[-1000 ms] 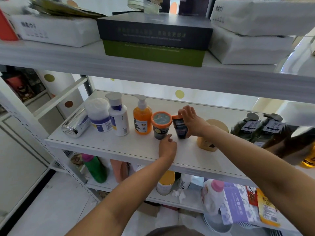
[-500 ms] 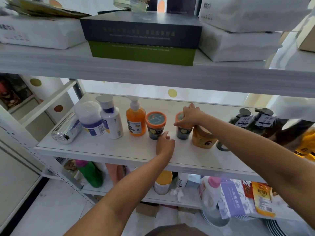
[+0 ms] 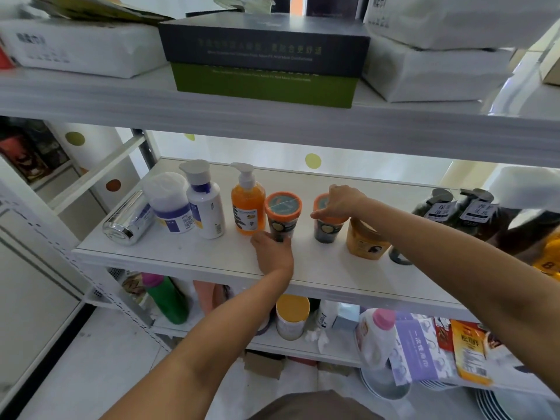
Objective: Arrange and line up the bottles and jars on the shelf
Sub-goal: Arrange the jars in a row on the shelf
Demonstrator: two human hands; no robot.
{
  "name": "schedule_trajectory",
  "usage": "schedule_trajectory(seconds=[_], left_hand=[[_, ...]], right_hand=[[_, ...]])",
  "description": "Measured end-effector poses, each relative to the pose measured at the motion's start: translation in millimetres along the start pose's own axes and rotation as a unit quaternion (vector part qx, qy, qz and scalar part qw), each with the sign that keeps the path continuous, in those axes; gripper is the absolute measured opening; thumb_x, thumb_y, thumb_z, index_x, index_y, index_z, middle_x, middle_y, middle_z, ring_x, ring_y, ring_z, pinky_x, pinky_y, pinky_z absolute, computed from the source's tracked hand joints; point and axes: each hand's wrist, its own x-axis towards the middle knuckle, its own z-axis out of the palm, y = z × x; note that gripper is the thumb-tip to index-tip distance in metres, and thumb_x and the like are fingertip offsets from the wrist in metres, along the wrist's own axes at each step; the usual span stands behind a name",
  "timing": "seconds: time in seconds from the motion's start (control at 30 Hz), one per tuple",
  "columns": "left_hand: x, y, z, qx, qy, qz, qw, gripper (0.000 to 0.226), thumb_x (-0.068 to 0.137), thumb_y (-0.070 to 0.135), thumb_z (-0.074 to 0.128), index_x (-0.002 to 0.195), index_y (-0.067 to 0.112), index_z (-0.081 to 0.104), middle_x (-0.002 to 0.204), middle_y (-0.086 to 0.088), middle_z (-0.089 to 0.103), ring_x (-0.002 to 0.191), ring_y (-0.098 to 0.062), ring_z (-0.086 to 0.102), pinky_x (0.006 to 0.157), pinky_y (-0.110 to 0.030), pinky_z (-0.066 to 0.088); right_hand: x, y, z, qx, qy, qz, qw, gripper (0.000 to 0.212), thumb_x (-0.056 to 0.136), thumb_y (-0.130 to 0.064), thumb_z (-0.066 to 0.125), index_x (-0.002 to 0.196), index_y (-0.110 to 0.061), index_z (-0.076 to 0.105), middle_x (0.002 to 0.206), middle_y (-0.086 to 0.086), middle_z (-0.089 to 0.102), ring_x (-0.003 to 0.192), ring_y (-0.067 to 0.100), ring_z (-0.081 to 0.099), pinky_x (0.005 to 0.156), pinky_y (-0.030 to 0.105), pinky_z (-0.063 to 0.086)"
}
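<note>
On the white middle shelf [image 3: 181,256] a row runs left to right: a silver can [image 3: 128,219] lying on its side, a white jar with a purple label [image 3: 169,204], a white bottle [image 3: 206,204], an orange pump bottle [image 3: 248,207], two dark jars with orange lids, and a yellow-brown tub [image 3: 365,241]. My left hand [image 3: 272,253] lies on the shelf with its fingers around the base of the left jar [image 3: 283,210]. My right hand [image 3: 342,201] grips the lid of the right jar [image 3: 327,230] from above; the jar stands upright.
Two dark bottles with white tags [image 3: 436,207] stand at the shelf's right end. Boxes and white packs [image 3: 263,56] fill the upper shelf close overhead. The lower shelf holds a green bottle [image 3: 168,298], a yellow-lidded jar [image 3: 292,316], packets and plates.
My right hand stood the right jar upright beside the tub and shifted from its side to its lid. My left hand slid forward from the shelf surface onto the left jar's base.
</note>
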Motion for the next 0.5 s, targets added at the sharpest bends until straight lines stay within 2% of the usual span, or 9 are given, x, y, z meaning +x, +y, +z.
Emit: schedule_trajectory(seconds=[0.07,0.13,0.23,0.3,0.4,0.43,0.5], left_hand=[[9.2,-1.0,-5.7,0.01,0.013,0.005,1.0,0.061,0.081,0.025,0.072,0.127,0.006,0.036,0.135,-0.014,0.042,0.119,-0.033,0.051,0.092,-0.041,0.047],[17.2,-2.3,-6.5,0.025,-0.017,0.021,0.999,0.075,0.079,0.027,0.074,0.137,0.009,0.031,0.142,-0.012,0.041,0.129,-0.031,0.044,0.101,-0.046,0.044],[21.6,-2.4,-1.0,0.007,-0.09,0.056,0.994,0.068,0.078,0.027,0.075,0.135,0.015,0.04,0.138,-0.006,0.05,0.13,-0.028,0.045,0.106,-0.046,0.042],[21.0,1.4,2.0,0.002,-0.111,0.07,0.991,0.066,0.078,0.026,0.076,0.134,0.016,0.043,0.137,-0.005,0.052,0.13,-0.027,0.046,0.107,-0.046,0.041],[22.1,7.4,8.4,0.051,-0.132,0.096,0.985,0.069,0.076,0.032,0.077,0.134,0.015,0.044,0.133,-0.009,0.052,0.125,-0.028,0.05,0.105,-0.043,0.043],[22.7,8.9,10.5,0.069,-0.138,0.095,0.984,0.069,0.075,0.034,0.077,0.133,0.015,0.045,0.132,-0.01,0.05,0.122,-0.029,0.051,0.104,-0.041,0.044],[23.7,10.4,13.0,0.075,-0.148,0.076,0.983,0.068,0.074,0.036,0.077,0.131,0.015,0.047,0.13,-0.011,0.047,0.118,-0.03,0.052,0.102,-0.038,0.043]], right_hand=[[-1.9,0.1,-1.2,-0.002,0.003,-0.004,1.0,0.082,0.066,-0.069,0.065,0.122,-0.013,0.047,0.095,0.0,0.049,0.088,0.019,0.052,0.067,0.028,0.044],[-4.4,0.5,-3.4,-0.008,0.001,-0.007,1.0,0.083,0.064,-0.07,0.066,0.122,-0.014,0.047,0.095,-0.001,0.05,0.088,0.019,0.052,0.067,0.028,0.044],[-8.8,1.5,-6.9,-0.022,-0.016,-0.006,1.0,0.082,0.062,-0.072,0.067,0.119,-0.016,0.048,0.096,-0.001,0.05,0.088,0.021,0.052,0.068,0.029,0.045],[-11.2,1.0,-8.4,-0.038,-0.017,-0.009,0.999,0.081,0.061,-0.073,0.066,0.116,-0.017,0.05,0.094,-0.001,0.051,0.086,0.02,0.052,0.065,0.028,0.044],[-14.2,-1.3,-9.8,-0.075,0.001,-0.013,0.997,0.081,0.06,-0.074,0.065,0.115,-0.016,0.051,0.09,0.0,0.054,0.083,0.018,0.053,0.064,0.028,0.043],[-14.7,-1.6,-9.6,-0.079,0.002,-0.013,0.997,0.084,0.059,-0.073,0.067,0.117,-0.016,0.048,0.092,0.001,0.055,0.084,0.018,0.054,0.068,0.03,0.046],[-14.3,-2.1,-8.0,-0.08,0.002,-0.035,0.996,0.091,0.059,-0.069,0.071,0.125,-0.017,0.036,0.107,0.006,0.058,0.095,0.023,0.056,0.084,0.04,0.05]])
